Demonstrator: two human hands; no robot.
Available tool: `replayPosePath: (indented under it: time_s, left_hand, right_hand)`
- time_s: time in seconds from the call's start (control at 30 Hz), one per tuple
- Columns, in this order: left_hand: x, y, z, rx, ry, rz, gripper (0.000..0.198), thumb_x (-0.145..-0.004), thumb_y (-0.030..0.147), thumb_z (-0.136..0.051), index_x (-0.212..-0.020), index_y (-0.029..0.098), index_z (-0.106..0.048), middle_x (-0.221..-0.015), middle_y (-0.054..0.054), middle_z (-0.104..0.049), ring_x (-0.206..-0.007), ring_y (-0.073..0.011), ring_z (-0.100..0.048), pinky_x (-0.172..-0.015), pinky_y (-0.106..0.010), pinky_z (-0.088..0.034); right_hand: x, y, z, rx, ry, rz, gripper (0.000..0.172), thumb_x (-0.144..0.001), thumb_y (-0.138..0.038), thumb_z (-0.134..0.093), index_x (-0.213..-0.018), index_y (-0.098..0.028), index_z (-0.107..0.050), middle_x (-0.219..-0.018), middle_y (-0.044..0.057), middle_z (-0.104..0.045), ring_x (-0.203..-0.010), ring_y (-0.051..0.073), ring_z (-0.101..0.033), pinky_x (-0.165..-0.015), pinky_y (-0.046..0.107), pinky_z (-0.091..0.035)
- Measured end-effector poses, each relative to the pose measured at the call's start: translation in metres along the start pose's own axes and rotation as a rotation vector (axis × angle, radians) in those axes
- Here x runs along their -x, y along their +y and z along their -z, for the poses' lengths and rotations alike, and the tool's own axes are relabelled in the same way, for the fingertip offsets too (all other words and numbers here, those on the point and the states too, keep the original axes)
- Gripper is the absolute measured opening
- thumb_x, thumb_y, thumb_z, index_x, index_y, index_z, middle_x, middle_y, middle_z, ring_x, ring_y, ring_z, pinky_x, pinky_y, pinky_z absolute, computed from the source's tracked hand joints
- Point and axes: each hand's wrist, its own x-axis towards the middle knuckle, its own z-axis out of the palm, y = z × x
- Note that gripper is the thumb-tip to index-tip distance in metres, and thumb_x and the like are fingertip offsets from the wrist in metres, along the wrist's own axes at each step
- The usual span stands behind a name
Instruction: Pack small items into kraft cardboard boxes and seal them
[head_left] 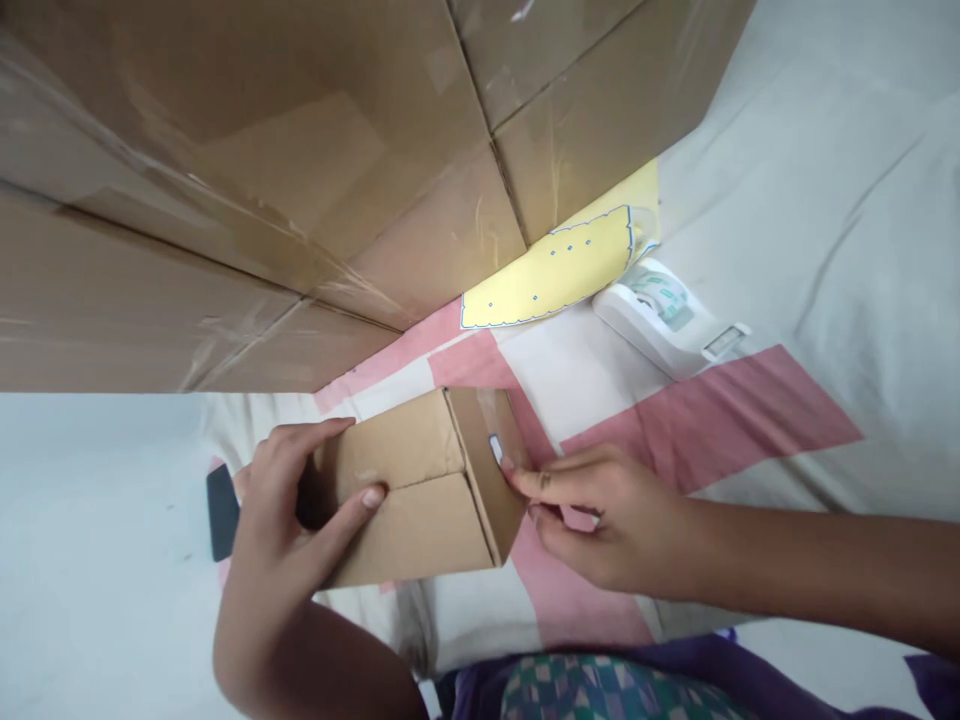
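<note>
A small brown cardboard box [405, 490] lies tilted on the cloth in front of me, its flap seam facing up. My left hand [300, 500] grips its left part, the thumb on top and the fingers over the far side. On the box's right end face is a small white label with a blue edge [496, 449], below a strip of clear tape [489, 408]. My right hand [592, 510] is at that end face, its index fingertip touching by the label and the thumb curled beneath. Whether anything is pinched between those fingertips is hidden.
A large taped cardboard carton [300, 180] fills the upper left. Beside it lie a yellow sheet with a blue scalloped outline [555, 270] and a white tape dispenser [667, 315]. A pink-and-white cloth [712, 420] lies underneath. A dark flat object [222, 512] is behind my left wrist.
</note>
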Motion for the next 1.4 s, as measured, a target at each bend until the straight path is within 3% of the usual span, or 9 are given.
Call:
replayPosePath:
  time_s: [0.17, 0.27, 0.33, 0.43, 0.73, 0.87, 1.03, 1.2, 1.4]
  left_hand:
    - [-0.001, -0.005, 0.000, 0.013, -0.003, -0.027, 0.036, -0.091, 0.050, -0.060, -0.122, 0.033, -0.055, -0.117, -0.005, -0.057, -0.110, -0.0313, -0.053, -0.097, -0.050, -0.036]
    - [-0.001, -0.006, -0.001, 0.017, 0.010, -0.048, 0.037, -0.091, 0.052, -0.060, -0.123, 0.033, -0.054, -0.116, -0.005, -0.059, -0.109, -0.0298, -0.053, -0.096, -0.048, -0.037]
    - [-0.001, -0.006, -0.002, -0.005, 0.022, -0.071, 0.038, -0.091, 0.053, -0.059, -0.123, 0.033, -0.054, -0.116, -0.005, -0.060, -0.108, -0.0293, -0.055, -0.096, -0.048, -0.036]
    - [-0.001, -0.008, -0.003, -0.028, 0.038, -0.096, 0.040, -0.092, 0.056, -0.058, -0.125, 0.033, -0.054, -0.119, -0.004, -0.060, -0.109, -0.0290, -0.057, -0.096, -0.048, -0.034]
    - [0.000, -0.014, -0.006, -0.050, 0.075, -0.095, 0.041, -0.092, 0.059, -0.057, -0.124, 0.034, -0.054, -0.121, -0.004, -0.062, -0.112, -0.0306, -0.057, -0.092, -0.048, -0.031]
    - [0.002, -0.009, -0.003, -0.035, 0.064, -0.077, 0.040, -0.092, 0.057, -0.057, -0.125, 0.035, -0.054, -0.119, -0.004, -0.060, -0.108, -0.0293, -0.057, -0.092, -0.049, -0.033]
    - [0.004, -0.003, 0.000, -0.028, 0.043, -0.053, 0.036, -0.093, 0.051, -0.057, -0.126, 0.035, -0.053, -0.115, -0.004, -0.057, -0.109, -0.0306, -0.055, -0.095, -0.051, -0.035]
    - [0.005, 0.000, 0.002, -0.024, -0.006, -0.048, 0.035, -0.093, 0.050, -0.057, -0.126, 0.038, -0.051, -0.117, -0.004, -0.056, -0.113, -0.0324, -0.053, -0.100, -0.055, -0.036]
    - [0.003, 0.000, 0.003, -0.029, -0.040, 0.025, 0.037, -0.091, 0.048, -0.057, -0.126, 0.037, -0.053, -0.119, -0.004, -0.056, -0.115, -0.0338, -0.054, -0.102, -0.056, -0.040]
  right_hand:
    - [0.005, 0.006, -0.006, 0.004, 0.045, 0.056, 0.043, -0.087, -0.006, -0.054, -0.123, -0.018, -0.073, -0.073, 0.000, -0.068, -0.058, 0.010, -0.060, -0.056, 0.021, -0.049]
    - [-0.002, 0.013, 0.005, 0.053, 0.082, 0.175, 0.050, -0.090, -0.016, -0.060, -0.140, -0.020, -0.061, -0.109, 0.010, -0.068, -0.097, 0.018, -0.067, -0.085, 0.031, -0.057]
    - [-0.009, 0.019, 0.012, 0.154, 0.000, 0.243, 0.075, -0.089, -0.035, -0.069, -0.156, -0.022, -0.040, -0.145, 0.017, -0.050, -0.135, 0.030, -0.049, -0.109, 0.048, -0.046]
    - [-0.018, 0.031, 0.016, 0.271, -0.151, 0.314, 0.100, -0.086, -0.056, -0.071, -0.164, -0.027, -0.016, -0.166, 0.016, -0.021, -0.153, 0.036, -0.020, -0.121, 0.059, -0.026]
    - [-0.029, 0.033, 0.016, 0.183, -0.140, 0.370, 0.090, -0.088, -0.054, -0.070, -0.162, -0.031, -0.024, -0.167, 0.012, -0.024, -0.154, 0.033, -0.023, -0.122, 0.055, -0.024]
    - [-0.031, 0.028, 0.023, 0.132, -0.081, 0.360, 0.066, -0.093, -0.045, -0.067, -0.154, -0.034, -0.043, -0.168, 0.009, -0.027, -0.152, 0.031, -0.028, -0.121, 0.056, -0.028]
    - [-0.028, 0.037, 0.023, 0.063, 0.007, 0.419, 0.036, -0.095, -0.029, -0.065, -0.131, -0.029, -0.067, -0.157, 0.011, -0.047, -0.140, 0.029, -0.046, -0.114, 0.056, -0.038]
    - [-0.020, 0.034, 0.018, 0.029, 0.033, 0.418, 0.024, -0.094, -0.022, -0.066, -0.116, -0.026, -0.074, -0.147, 0.012, -0.057, -0.124, 0.026, -0.057, -0.104, 0.052, -0.048]
    - [-0.016, 0.028, 0.020, 0.047, 0.004, 0.350, 0.022, -0.094, -0.023, -0.065, -0.113, -0.030, -0.074, -0.149, 0.007, -0.056, -0.116, 0.023, -0.060, -0.098, 0.048, -0.053]
